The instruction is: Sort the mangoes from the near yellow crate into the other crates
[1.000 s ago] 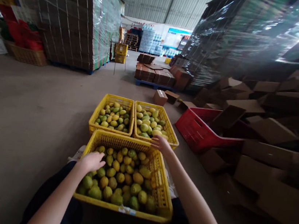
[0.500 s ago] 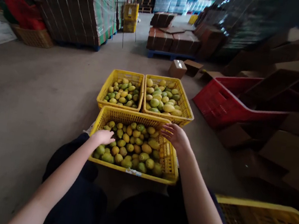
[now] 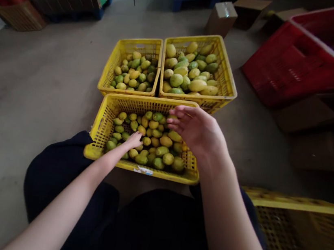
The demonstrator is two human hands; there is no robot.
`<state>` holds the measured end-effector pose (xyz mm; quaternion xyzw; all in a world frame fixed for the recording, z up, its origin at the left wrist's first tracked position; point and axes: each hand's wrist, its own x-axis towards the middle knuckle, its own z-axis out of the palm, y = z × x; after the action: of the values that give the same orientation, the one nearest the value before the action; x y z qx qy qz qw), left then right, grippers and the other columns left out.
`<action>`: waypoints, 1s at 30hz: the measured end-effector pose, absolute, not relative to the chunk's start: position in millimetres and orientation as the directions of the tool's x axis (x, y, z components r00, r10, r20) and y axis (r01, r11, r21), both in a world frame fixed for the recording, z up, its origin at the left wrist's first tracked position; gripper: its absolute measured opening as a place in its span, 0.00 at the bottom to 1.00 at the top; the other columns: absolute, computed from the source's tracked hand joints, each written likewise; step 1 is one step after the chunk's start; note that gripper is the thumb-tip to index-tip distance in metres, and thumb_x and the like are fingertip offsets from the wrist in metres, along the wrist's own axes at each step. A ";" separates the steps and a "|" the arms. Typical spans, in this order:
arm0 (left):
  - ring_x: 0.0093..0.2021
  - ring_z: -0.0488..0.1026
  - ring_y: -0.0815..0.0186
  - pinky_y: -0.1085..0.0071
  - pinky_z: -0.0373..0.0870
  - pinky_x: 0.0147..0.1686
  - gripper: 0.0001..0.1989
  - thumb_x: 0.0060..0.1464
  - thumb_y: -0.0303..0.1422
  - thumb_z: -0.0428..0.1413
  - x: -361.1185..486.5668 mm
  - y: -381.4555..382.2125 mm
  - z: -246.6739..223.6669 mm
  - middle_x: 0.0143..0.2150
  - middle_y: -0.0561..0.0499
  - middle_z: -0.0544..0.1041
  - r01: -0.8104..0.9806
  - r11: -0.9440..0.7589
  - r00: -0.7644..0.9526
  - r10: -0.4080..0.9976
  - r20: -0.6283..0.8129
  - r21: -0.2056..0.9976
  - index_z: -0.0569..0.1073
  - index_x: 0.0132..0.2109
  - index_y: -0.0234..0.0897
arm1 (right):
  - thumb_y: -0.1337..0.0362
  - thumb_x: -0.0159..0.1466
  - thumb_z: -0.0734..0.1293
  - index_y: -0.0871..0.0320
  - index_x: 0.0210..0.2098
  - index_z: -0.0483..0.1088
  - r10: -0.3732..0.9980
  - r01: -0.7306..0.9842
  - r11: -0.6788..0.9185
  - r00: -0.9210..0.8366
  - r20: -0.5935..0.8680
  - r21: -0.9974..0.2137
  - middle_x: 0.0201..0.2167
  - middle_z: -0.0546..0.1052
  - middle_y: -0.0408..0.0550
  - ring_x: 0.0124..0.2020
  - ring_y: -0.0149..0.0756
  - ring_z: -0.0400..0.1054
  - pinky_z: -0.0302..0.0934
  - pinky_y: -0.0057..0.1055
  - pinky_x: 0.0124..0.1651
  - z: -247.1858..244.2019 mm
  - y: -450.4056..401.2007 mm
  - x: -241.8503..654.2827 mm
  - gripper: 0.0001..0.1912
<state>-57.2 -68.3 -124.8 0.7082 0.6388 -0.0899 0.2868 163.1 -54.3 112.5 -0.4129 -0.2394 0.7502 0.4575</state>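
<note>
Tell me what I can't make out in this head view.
In the head view:
Fruit in the front yellow crate: partly hidden by the right grip.
Left grip: whether it holds fruit, hidden by its own back.
Red crate: cut off by the top and right edges.

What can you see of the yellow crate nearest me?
The near crate is yellow, apparently plastic, with slotted walls and a whitish label on its near rim. It stands upright, partly filled with green and yellow fruit, in front of two similar crates. The left hand reaches in over the fruit; the right hand hides part of its right side. Hand contact is unclear.
</note>
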 end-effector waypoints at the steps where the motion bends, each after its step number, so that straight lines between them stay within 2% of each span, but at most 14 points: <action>1: 0.58 0.67 0.52 0.61 0.65 0.56 0.23 0.54 0.28 0.55 -44.9 -65.0 -133.7 0.59 0.37 0.68 0.958 -0.016 0.166 0.843 -0.511 0.286 0.66 0.58 0.33 | 0.64 0.55 0.66 0.57 0.29 0.71 0.881 -0.511 -0.472 -0.254 -0.398 -0.718 0.28 0.79 0.45 0.27 0.33 0.73 0.69 0.31 0.35 113.5 -54.7 164.4 0.04; 6: 0.61 0.62 0.46 0.53 0.63 0.57 0.28 0.48 0.25 0.59 -7.4 -52.8 -159.1 0.63 0.34 0.63 0.955 0.035 0.151 0.799 -0.583 0.296 0.65 0.58 0.34 | 0.66 0.54 0.65 0.57 0.29 0.69 0.858 -0.644 -0.491 -0.243 -0.452 -0.586 0.27 0.77 0.44 0.27 0.32 0.71 0.69 0.30 0.35 115.8 -55.4 172.1 0.03; 8: 0.62 0.61 0.47 0.54 0.61 0.58 0.28 0.48 0.26 0.60 -6.8 -51.5 -160.4 0.63 0.35 0.62 0.937 0.075 0.147 0.802 -0.579 0.342 0.66 0.57 0.33 | 0.67 0.55 0.64 0.57 0.30 0.68 0.842 -0.668 -0.502 -0.233 -0.486 -0.550 0.26 0.76 0.43 0.26 0.31 0.70 0.69 0.30 0.35 115.9 -55.8 174.6 0.03; 11: 0.59 0.64 0.50 0.59 0.61 0.59 0.25 0.46 0.29 0.62 -14.4 -51.5 -154.8 0.59 0.39 0.68 0.885 0.173 0.117 0.817 -0.564 0.433 0.69 0.53 0.33 | 0.68 0.57 0.62 0.56 0.30 0.67 0.826 -0.692 -0.504 -0.213 -0.522 -0.516 0.25 0.75 0.43 0.25 0.30 0.69 0.68 0.29 0.33 116.2 -56.5 177.8 0.03; 15: 0.49 0.72 0.56 0.60 0.70 0.50 0.18 0.50 0.33 0.61 -28.6 -41.8 -128.5 0.48 0.41 0.75 0.742 0.352 0.006 0.847 -0.531 0.570 0.70 0.48 0.32 | 0.69 0.56 0.62 0.57 0.29 0.67 0.825 -0.717 -0.490 -0.197 -0.530 -0.496 0.25 0.74 0.43 0.25 0.29 0.68 0.67 0.27 0.32 111.7 -54.5 181.3 0.03; 18: 0.45 0.75 0.61 0.65 0.75 0.42 0.18 0.58 0.36 0.55 -41.6 -25.8 -81.9 0.50 0.39 0.74 0.585 0.405 -0.038 0.880 -0.474 0.703 0.67 0.51 0.29 | 0.70 0.54 0.61 0.56 0.29 0.66 0.807 -0.730 -0.473 -0.134 -0.576 -0.493 0.26 0.74 0.43 0.26 0.30 0.69 0.67 0.27 0.32 100.7 -50.2 178.4 0.04; 20: 0.48 0.74 0.64 0.68 0.75 0.44 0.17 0.60 0.38 0.52 -48.4 -19.4 -35.8 0.54 0.40 0.72 0.458 0.360 -0.035 0.921 -0.389 0.812 0.65 0.52 0.32 | 0.69 0.54 0.61 0.56 0.29 0.66 0.779 -0.726 -0.470 -0.073 -0.622 -0.503 0.28 0.74 0.44 0.29 0.31 0.70 0.68 0.28 0.35 91.6 -49.4 171.0 0.04; 22: 0.50 0.74 0.59 0.61 0.75 0.46 0.20 0.56 0.39 0.58 -49.4 -22.4 17.2 0.53 0.42 0.73 0.176 0.240 0.004 0.970 -0.244 0.955 0.67 0.51 0.33 | 0.65 0.55 0.62 0.55 0.31 0.66 0.748 -0.704 -0.498 -0.054 -0.661 -0.506 0.32 0.74 0.45 0.35 0.35 0.71 0.69 0.33 0.39 84.6 -53.2 159.3 0.03; 23: 0.51 0.73 0.58 0.59 0.75 0.47 0.21 0.54 0.40 0.60 -47.3 -27.9 43.4 0.53 0.44 0.73 0.119 0.169 0.032 0.984 -0.174 0.978 0.68 0.51 0.35 | 0.61 0.57 0.62 0.54 0.32 0.66 0.741 -0.693 -0.521 -0.078 -0.667 -0.498 0.33 0.74 0.46 0.37 0.37 0.72 0.69 0.36 0.41 82.8 -57.0 152.6 0.04; 25: 0.55 0.71 0.56 0.58 0.70 0.53 0.21 0.54 0.40 0.60 -39.6 -44.0 89.0 0.52 0.46 0.74 0.122 0.042 0.117 0.991 -0.057 0.992 0.69 0.53 0.37 | 0.51 0.57 0.63 0.53 0.35 0.66 0.754 -0.688 -0.555 -0.179 -0.632 -0.467 0.36 0.74 0.50 0.42 0.44 0.72 0.69 0.44 0.43 83.8 -67.1 140.2 0.13; 27: 0.59 0.67 0.56 0.60 0.65 0.58 0.19 0.56 0.38 0.58 -32.1 -61.1 117.7 0.53 0.47 0.73 0.177 -0.059 0.188 0.982 0.025 0.982 0.70 0.53 0.38 | 0.45 0.56 0.62 0.54 0.38 0.67 0.778 -0.711 -0.560 -0.277 -0.564 -0.425 0.38 0.75 0.52 0.43 0.47 0.72 0.69 0.48 0.43 89.6 -76.9 132.2 0.20; 30: 0.61 0.65 0.58 0.62 0.62 0.60 0.15 0.59 0.38 0.54 -32.9 -74.8 117.9 0.55 0.49 0.73 0.270 -0.092 0.196 0.980 0.039 0.959 0.72 0.51 0.39 | 0.50 0.58 0.62 0.55 0.36 0.68 0.763 -0.730 -0.568 -0.294 -0.576 -0.379 0.35 0.77 0.51 0.41 0.45 0.73 0.70 0.47 0.42 99.9 -82.9 131.9 0.16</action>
<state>-32.9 -74.8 117.9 0.6264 0.4988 0.3917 0.4533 131.9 -82.9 99.9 -0.3706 -0.0219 0.8042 0.4642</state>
